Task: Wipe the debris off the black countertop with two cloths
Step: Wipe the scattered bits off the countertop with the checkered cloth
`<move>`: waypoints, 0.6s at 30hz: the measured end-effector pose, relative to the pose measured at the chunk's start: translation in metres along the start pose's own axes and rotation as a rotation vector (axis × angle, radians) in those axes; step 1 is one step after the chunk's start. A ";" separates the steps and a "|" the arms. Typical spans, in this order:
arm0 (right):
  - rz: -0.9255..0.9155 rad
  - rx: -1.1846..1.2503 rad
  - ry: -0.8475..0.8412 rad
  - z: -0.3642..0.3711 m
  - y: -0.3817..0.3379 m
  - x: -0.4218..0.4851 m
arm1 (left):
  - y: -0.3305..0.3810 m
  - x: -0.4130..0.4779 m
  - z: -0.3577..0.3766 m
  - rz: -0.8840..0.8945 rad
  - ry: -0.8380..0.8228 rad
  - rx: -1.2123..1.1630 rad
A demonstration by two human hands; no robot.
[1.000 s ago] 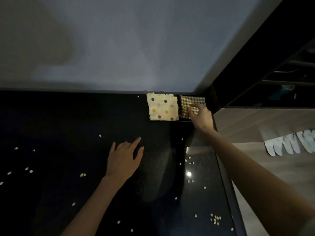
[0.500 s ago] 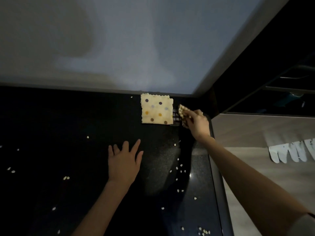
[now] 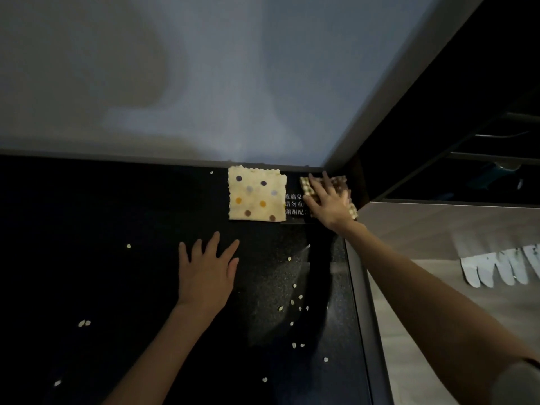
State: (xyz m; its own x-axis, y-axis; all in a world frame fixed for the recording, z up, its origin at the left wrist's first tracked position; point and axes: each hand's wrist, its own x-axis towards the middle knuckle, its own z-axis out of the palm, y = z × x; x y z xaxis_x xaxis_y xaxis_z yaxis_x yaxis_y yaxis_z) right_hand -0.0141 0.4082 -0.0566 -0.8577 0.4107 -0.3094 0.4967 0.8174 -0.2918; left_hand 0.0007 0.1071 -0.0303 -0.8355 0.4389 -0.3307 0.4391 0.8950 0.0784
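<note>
- A person's right hand [image 3: 328,200] lies palm-down on a small brown-and-cream checked cloth [image 3: 341,182] at the far right corner of the glossy black countertop [image 3: 117,258]. The fingers are straight and spread, pressing rather than gripping.
- Just left of that hand, a square cream cloth with coloured polka dots [image 3: 257,193] lies flat against the counter's far edge, below the pale wall [image 3: 204,83]. No hand touches it.
- The left hand [image 3: 206,273] rests flat on the bare counter, fingers fanned and holding nothing, just short of the dotted cloth's near edge.
- Pale grain-like debris [image 3: 295,302] is scattered across the surface (thickest near the right edge, between the two forearms).
- White printed lettering [image 3: 293,204] shows between the cloths.
</note>
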 end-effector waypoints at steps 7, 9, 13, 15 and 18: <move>-0.244 -0.044 0.083 0.009 -0.002 0.026 | -0.008 -0.005 0.013 0.038 0.081 -0.055; -0.316 -0.015 0.063 0.012 0.003 0.014 | -0.007 -0.006 0.013 0.056 0.051 -0.066; -0.394 0.075 0.059 0.023 0.012 -0.037 | -0.007 -0.005 0.015 0.056 0.026 -0.058; -0.406 0.100 0.052 0.031 0.017 -0.066 | -0.006 -0.007 0.015 0.055 0.026 -0.059; -0.434 0.120 -0.002 0.046 0.013 -0.120 | -0.008 -0.009 0.009 0.053 0.007 -0.076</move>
State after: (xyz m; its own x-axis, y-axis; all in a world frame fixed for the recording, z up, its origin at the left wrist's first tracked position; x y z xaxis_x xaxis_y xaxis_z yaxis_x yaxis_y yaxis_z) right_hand 0.1016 0.3504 -0.0650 -0.9899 0.0393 -0.1365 0.1029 0.8610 -0.4981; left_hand 0.0080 0.0953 -0.0368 -0.8141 0.4864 -0.3172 0.4568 0.8737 0.1672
